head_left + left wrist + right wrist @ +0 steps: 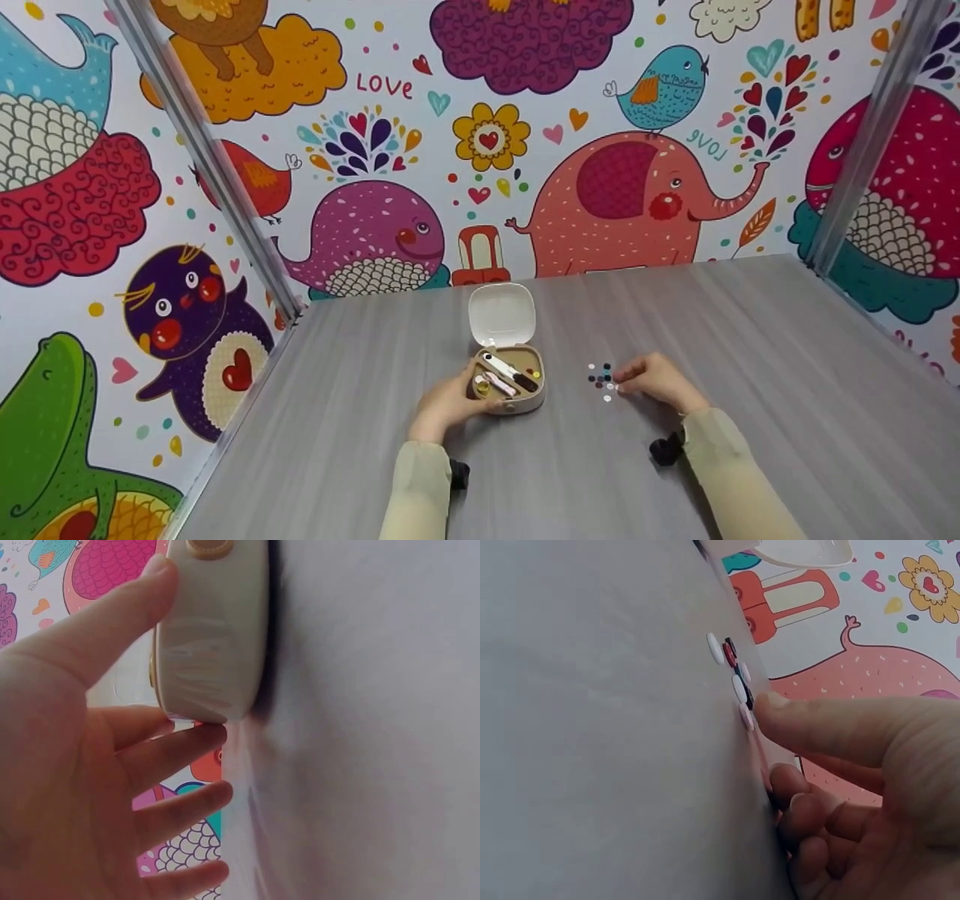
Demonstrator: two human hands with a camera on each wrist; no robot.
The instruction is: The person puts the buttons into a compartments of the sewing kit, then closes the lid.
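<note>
Notably (left wrist only); spread fingers (184,811)

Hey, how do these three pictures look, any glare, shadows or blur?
Head view: fairly even light, though the discs are too small for fine detail. Left wrist view: pale glare streaks on the side of the box, a dark shadow along its base, and soft blur on the tabletop. Right wrist view: tabletop hazy too, darker beside the right hand.

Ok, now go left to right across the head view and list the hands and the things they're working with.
Left hand, box with its lid raised, small discs, right hand.
</note>
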